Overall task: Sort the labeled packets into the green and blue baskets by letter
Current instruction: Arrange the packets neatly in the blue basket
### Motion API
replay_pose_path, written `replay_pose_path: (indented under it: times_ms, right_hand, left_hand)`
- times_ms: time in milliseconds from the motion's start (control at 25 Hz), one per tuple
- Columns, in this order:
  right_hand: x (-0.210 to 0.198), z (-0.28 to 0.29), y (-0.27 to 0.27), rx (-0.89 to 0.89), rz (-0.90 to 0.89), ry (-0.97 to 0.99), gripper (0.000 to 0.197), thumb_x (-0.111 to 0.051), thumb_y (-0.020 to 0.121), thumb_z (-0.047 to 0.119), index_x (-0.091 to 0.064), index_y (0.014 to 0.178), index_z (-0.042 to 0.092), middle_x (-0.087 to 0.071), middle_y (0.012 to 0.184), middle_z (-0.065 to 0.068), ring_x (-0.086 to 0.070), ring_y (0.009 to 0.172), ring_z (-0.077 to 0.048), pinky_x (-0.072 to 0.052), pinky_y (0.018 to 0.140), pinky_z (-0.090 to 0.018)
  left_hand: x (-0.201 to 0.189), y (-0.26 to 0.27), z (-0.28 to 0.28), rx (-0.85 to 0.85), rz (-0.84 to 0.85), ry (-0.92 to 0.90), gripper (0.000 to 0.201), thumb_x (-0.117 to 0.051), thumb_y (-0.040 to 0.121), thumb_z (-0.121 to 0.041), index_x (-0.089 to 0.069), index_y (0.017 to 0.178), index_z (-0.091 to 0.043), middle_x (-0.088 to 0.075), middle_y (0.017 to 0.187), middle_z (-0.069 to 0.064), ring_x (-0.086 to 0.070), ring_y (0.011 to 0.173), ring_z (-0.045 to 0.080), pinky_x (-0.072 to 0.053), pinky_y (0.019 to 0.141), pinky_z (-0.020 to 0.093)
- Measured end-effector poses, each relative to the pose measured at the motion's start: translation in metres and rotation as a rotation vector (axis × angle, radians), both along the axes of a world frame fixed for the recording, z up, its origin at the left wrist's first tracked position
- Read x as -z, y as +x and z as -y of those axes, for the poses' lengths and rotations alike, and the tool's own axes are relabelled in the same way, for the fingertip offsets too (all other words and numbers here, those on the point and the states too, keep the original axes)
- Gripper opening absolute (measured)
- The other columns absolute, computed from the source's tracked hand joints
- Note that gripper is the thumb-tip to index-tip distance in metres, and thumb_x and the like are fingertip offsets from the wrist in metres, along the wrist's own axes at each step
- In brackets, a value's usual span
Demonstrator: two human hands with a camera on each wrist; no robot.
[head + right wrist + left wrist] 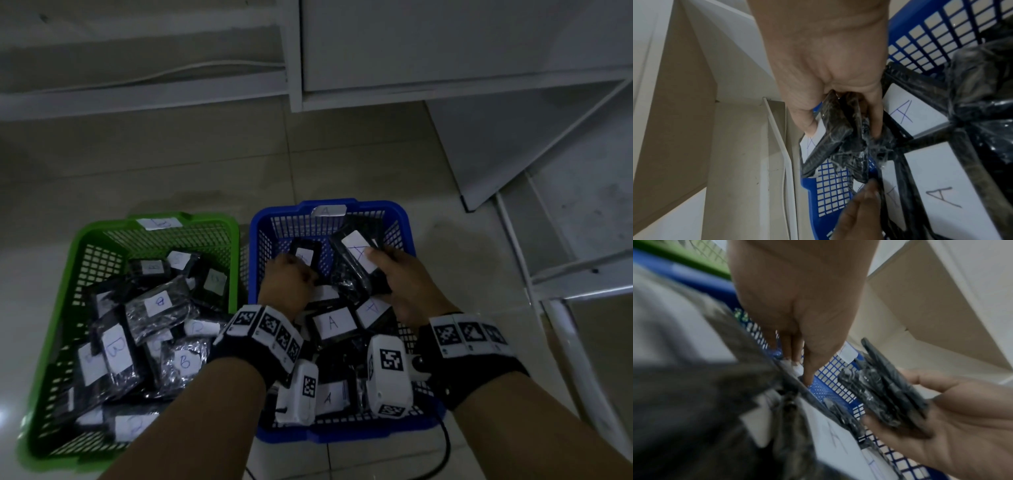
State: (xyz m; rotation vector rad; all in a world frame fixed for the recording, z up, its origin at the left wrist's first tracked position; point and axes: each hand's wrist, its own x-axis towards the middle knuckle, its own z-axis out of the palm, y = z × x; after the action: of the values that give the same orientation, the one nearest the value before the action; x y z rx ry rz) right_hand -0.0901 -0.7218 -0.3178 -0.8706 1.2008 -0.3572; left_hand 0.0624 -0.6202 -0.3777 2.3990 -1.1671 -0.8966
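Baskets: green basket (85,240) on the left carries a B tag and B packets; blue basket (404,212) on the right carries an A tag and A packets, so the letters match.
Right hand: right hand (407,284) curls thumb and fingers round a black A packet (359,263), held tilted over the blue basket's far end, probably to drop it there.
Left hand: left hand (287,284) pinches a smaller packet (305,253) by its near edge inside the blue basket; its letter is unclear.
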Motion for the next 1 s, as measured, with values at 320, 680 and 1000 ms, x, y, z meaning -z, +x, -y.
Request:
replay_pose_path:
  times_ms: [320,680,1000]
  right_hand:
    - [0.001,-0.006,-0.002,-0.067,0.000,-0.068,0.020,-0.061,0.091,0.023,-0.066,0.107,0.011,-0.072,0.100,-0.012,-0.071,0.086,-0.026,-0.059,0.070,-0.037]
    - [0.013,-0.015,0.060,-0.806,-0.439,-1.104,0.065,-0.063,0.085,0.031,-0.036,0.142,0.016,-0.040,0.134,-0.009,-0.053,0.110,-0.028,-0.050,0.088,-0.039]
    - [0.034,-0.002,0.071,-1.031,-0.391,-1.184,0.065,-0.063,0.080,0.004,-0.043,0.139,0.020,-0.048,0.131,-0.008,-0.047,0.117,-0.029,-0.045,0.095,-0.042]
  left_hand:
    - [-0.009,0.003,0.015,-0.220,-0.045,-0.070,0.023,-0.060,0.085,-0.013,-0.064,0.107,-0.015,-0.059,0.119,0.013,-0.058,0.104,0.029,-0.043,0.083,0.023]
    - [-0.061,0.011,-0.036,-0.507,0.087,-0.506,0.027,-0.049,0.087,-0.001,-0.059,0.110,-0.012,-0.044,0.119,0.011,-0.044,0.087,0.011,-0.030,0.075,0.009]
    - [-0.061,0.027,-0.061,-0.573,-0.002,-0.487,0.028,-0.048,0.087,-0.001,-0.059,0.109,-0.015,-0.046,0.115,0.008,-0.033,0.076,-0.002,-0.029,0.071,0.012]
